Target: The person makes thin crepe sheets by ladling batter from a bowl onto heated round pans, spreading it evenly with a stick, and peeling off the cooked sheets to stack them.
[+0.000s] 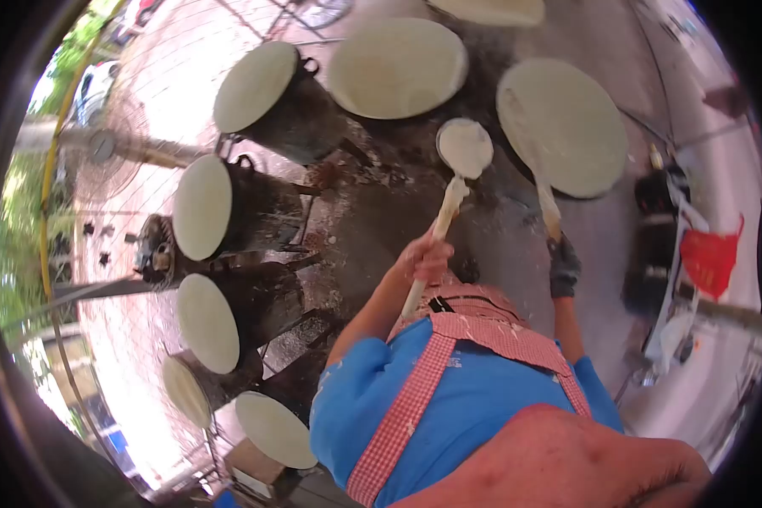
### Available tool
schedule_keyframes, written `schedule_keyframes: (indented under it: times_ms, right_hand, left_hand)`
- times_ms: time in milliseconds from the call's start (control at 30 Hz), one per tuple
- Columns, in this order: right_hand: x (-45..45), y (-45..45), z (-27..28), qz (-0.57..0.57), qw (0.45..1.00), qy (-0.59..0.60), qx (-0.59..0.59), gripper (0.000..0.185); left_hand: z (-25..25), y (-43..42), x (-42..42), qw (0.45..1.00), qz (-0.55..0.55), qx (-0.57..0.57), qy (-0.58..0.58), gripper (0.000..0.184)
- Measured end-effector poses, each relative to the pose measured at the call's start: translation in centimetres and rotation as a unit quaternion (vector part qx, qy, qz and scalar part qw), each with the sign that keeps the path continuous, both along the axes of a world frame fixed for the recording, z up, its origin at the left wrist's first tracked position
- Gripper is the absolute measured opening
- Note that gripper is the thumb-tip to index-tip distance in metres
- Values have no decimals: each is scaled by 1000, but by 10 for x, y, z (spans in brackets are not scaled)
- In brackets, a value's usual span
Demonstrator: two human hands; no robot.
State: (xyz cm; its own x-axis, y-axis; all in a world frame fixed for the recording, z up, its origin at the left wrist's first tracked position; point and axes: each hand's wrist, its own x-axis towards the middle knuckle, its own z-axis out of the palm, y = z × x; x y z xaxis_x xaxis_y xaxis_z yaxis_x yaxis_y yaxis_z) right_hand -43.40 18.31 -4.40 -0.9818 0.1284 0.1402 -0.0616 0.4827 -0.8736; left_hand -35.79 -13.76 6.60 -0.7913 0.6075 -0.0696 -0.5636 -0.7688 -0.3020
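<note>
My bare left hand (428, 257) is wrapped round the light wooden handle of a ladle (464, 147). Its round bowl holds something white, and white smears coat the handle near the bowl. On my right hand (564, 266) is a dark glove. The fingers close round the end of a long wooden paddle (533, 144), whose pale upper part lies over a large round pan (588, 127) with a smooth, pale surface. Whether the paddle touches that surface I cannot tell. The ladle is above the dark floor, left of this pan.
Several dark pots with pale round tops stand in a curve, among them a far pot (398, 68) and a left pot (203, 207). A fan (103, 148) stands beyond them at left. A red cloth or bag (711, 254) is at right.
</note>
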Motion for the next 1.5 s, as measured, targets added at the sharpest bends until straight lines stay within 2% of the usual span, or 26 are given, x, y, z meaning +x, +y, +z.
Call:
schedule_keyframes:
  times_ms: [33,67,100,167,200,233,267,300,333,367,467,533,600,667,767,833,867,900,967,1033,1100,1133,1167,1267,1367,1500]
  right_hand:
    - [-14,-5,0,18,1000,9,-8,39]
    - [-23,-9,6,40,997,-68,-18,34]
    - [-26,-17,23,59,987,-149,-23,29]
    - [-44,-44,31,103,980,-168,28,25]
    - [-52,-56,19,135,980,-142,-31,27]
    - [-62,-67,8,168,975,-115,-90,29]
    - [-71,-86,15,177,974,-113,-90,29]
    - [-76,-112,28,192,976,-64,75,33]
    - [-81,-138,37,197,952,-13,236,38]
    - [-86,-163,40,196,953,-10,232,38]
    - [-99,-244,38,225,936,-34,267,41]
    - [-115,-300,28,286,918,25,272,26]
    - [-132,-362,32,294,916,109,251,22]
    - [-149,-423,52,319,875,71,356,30]
    - [-176,-486,26,258,901,114,331,28]
    - [-194,-508,-1,214,863,223,399,28]
    - [-204,-512,9,278,831,137,461,23]
    - [-210,-509,23,270,835,130,461,23]
    - [-232,-501,49,333,791,154,490,18]
    - [-285,-479,52,354,829,251,353,10]
    - [-352,-460,85,337,805,280,401,10]
    - [-378,-447,122,337,797,309,394,11]
    - [-441,-438,110,346,810,322,346,13]
    - [-492,-399,219,254,832,304,389,17]
    - [-539,-366,300,177,873,273,363,21]
    - [-606,-322,348,127,926,232,268,26]
  left_hand:
    - [-11,-6,14,992,42,-77,94,47]
    - [-18,-13,25,969,79,-152,180,53]
    - [-21,-19,33,968,89,-157,177,53]
    - [-26,-35,43,989,78,-124,35,38]
    - [-30,-42,46,988,86,-123,33,38]
    - [-35,-51,48,990,88,-84,-73,24]
    - [-40,-62,48,979,89,-43,-176,12]
    - [-48,-76,52,979,96,-44,-173,12]
    - [-59,-91,60,971,95,-69,-209,8]
    - [-64,-106,66,960,91,-96,-245,14]
    - [-73,-156,86,954,99,-107,-261,14]
    - [-76,-190,95,954,99,-101,-266,15]
    - [-78,-219,102,955,99,-82,-269,15]
    - [-71,-245,108,956,97,-61,-270,16]
    - [-61,-274,113,956,106,-31,-274,16]
    - [-48,-286,110,952,107,15,-285,20]
    - [-47,-291,112,958,93,54,-265,25]
    - [-44,-296,109,954,86,50,-282,31]
    - [-44,-300,112,952,117,47,-280,31]
    - [-56,-303,114,958,104,56,-263,31]
    - [-64,-309,111,963,94,65,-243,32]
    - [-68,-310,107,966,89,70,-231,32]
    - [-69,-310,102,969,84,75,-221,32]
    - [-49,-304,72,949,91,105,-283,32]
    - [-38,-294,45,946,91,119,-289,31]
    - [-33,-257,0,950,137,57,-276,30]
